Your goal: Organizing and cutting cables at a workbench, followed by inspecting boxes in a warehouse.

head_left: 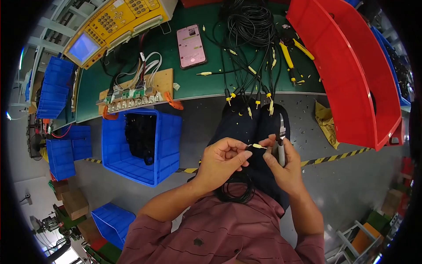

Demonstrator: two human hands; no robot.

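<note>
My left hand (224,158) pinches the end of a black cable over my lap, just behind its pale yellow plug (258,146). The rest of what seems to be this cable lies as a black coil (235,189) against my shirt. My right hand (283,160) is closed around a grey-handled tool (281,152) with a metal head pointing away from me; fingers hide much of it, so its exact kind is unclear. The right thumb and index finger are near the plug's tip; whether they touch it I cannot tell.
Black cables (250,28) with yellow ends lie bundled on the green bench (211,86), some hanging over its edge. Yellow-handled pliers (288,59), a phone (191,45), a yellow tester (116,24) and a wired wooden fixture (136,94) are there too. A red bin (347,66) stands right, a blue bin (165,145) left.
</note>
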